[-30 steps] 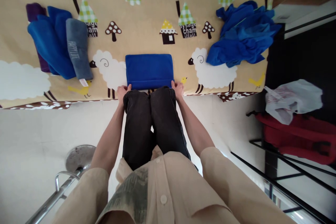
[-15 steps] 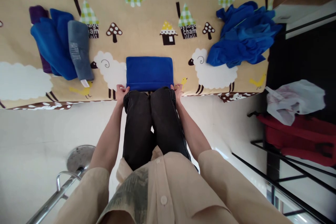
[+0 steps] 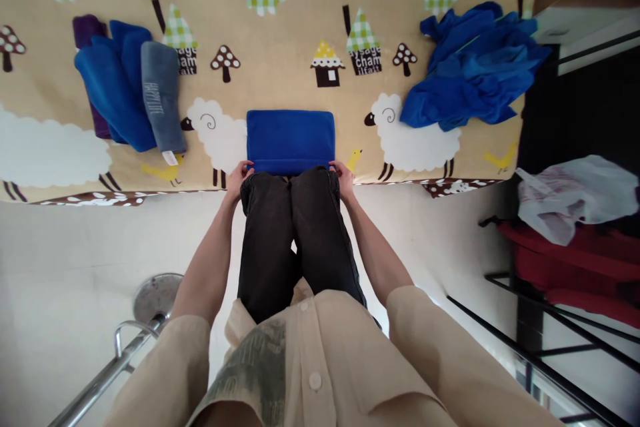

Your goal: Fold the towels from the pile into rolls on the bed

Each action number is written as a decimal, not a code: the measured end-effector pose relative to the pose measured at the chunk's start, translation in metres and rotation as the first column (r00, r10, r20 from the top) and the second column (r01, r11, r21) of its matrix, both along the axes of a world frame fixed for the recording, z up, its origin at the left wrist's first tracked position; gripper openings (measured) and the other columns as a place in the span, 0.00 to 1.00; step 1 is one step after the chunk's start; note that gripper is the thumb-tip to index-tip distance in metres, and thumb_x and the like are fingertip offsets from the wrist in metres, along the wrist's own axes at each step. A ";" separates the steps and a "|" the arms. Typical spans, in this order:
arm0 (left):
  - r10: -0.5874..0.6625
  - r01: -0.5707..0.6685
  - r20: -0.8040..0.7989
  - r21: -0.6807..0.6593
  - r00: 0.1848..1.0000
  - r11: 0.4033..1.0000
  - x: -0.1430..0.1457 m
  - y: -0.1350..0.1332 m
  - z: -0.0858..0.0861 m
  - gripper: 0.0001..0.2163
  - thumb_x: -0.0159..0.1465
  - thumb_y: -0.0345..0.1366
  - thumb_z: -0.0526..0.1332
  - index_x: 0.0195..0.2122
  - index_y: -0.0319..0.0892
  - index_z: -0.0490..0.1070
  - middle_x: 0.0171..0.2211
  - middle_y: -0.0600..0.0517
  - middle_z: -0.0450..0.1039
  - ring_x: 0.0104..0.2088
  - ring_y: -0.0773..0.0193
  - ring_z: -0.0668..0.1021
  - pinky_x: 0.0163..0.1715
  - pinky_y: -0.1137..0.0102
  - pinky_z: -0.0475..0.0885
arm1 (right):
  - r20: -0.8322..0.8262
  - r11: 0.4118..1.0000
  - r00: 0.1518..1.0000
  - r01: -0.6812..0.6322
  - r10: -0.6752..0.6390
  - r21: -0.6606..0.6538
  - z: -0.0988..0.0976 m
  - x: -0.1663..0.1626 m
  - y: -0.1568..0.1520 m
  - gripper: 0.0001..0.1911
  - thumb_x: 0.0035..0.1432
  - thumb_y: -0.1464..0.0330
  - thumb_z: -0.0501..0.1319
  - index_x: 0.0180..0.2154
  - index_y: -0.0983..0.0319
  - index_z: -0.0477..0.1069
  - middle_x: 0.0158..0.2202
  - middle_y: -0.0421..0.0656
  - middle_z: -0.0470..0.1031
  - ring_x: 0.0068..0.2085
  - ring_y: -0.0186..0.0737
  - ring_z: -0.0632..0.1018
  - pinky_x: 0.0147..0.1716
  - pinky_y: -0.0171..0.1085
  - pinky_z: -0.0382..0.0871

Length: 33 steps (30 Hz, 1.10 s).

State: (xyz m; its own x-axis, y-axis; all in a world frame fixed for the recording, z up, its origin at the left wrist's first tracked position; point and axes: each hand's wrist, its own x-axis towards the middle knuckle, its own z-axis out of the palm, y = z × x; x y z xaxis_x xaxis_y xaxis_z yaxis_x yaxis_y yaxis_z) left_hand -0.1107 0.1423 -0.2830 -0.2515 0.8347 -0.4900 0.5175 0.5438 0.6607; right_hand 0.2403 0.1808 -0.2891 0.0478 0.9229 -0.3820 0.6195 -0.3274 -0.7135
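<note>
A blue towel (image 3: 291, 135), folded into a flat rectangle with a seam-like fold line along its near side, lies on the patterned bedspread (image 3: 280, 73) in front of my knees. My left hand (image 3: 240, 178) is at the towel's near left corner, fingers pinched on the edge. At the opposite near corner, my right hand (image 3: 343, 178) grips the edge in the same way. The knees of my dark trousers hide part of the near edge.
To the left lie rolled or folded towels: purple (image 3: 90, 27), blue (image 3: 115, 93) and grey-blue (image 3: 161, 97). A crumpled blue cloth heap (image 3: 473, 70) sits at the right. Beyond the bed are a plastic bag (image 3: 575, 193), a black metal frame (image 3: 545, 352) and a chrome stand (image 3: 107, 370).
The whole view has shifted slightly, so everything appears further right. Both hands stay at the towel's near corners, and the towel looks the same.
</note>
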 end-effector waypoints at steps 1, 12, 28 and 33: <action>-0.012 0.012 0.028 0.001 1.000 1.000 -0.003 -0.001 -0.001 0.18 0.66 0.39 0.61 0.56 0.41 0.71 0.37 0.49 0.76 0.37 0.60 0.77 0.46 0.66 0.72 | -0.041 1.000 0.999 -0.018 0.018 -0.005 0.000 0.003 0.000 0.20 0.63 0.62 0.55 0.52 0.61 0.75 0.39 0.42 0.79 0.38 0.40 0.77 0.47 0.40 0.73; -0.083 0.085 -0.026 0.054 0.996 0.995 -0.002 -0.003 0.003 0.27 0.61 0.37 0.62 0.63 0.45 0.70 0.43 0.48 0.78 0.45 0.55 0.77 0.54 0.62 0.70 | -0.082 0.992 0.989 -0.126 0.124 -0.025 0.011 0.007 0.007 0.27 0.55 0.66 0.60 0.57 0.60 0.72 0.49 0.45 0.80 0.42 0.44 0.78 0.49 0.44 0.73; -0.050 0.049 -0.055 -0.014 0.997 0.999 -0.007 0.006 0.003 0.21 0.66 0.36 0.57 0.60 0.46 0.71 0.33 0.50 0.75 0.38 0.55 0.78 0.47 0.63 0.71 | -0.143 0.998 0.989 -0.048 0.041 -0.045 -0.006 0.008 0.019 0.17 0.61 0.63 0.58 0.50 0.61 0.71 0.38 0.41 0.77 0.38 0.39 0.75 0.45 0.40 0.72; -0.021 0.017 -0.092 -0.047 0.996 0.999 -0.010 0.006 -0.008 0.16 0.71 0.47 0.53 0.52 0.45 0.72 0.36 0.47 0.76 0.42 0.51 0.79 0.47 0.61 0.71 | -0.118 0.999 0.993 0.004 -0.009 -0.040 -0.015 0.009 0.019 0.19 0.64 0.50 0.58 0.33 0.58 0.66 0.28 0.37 0.68 0.33 0.39 0.70 0.41 0.39 0.70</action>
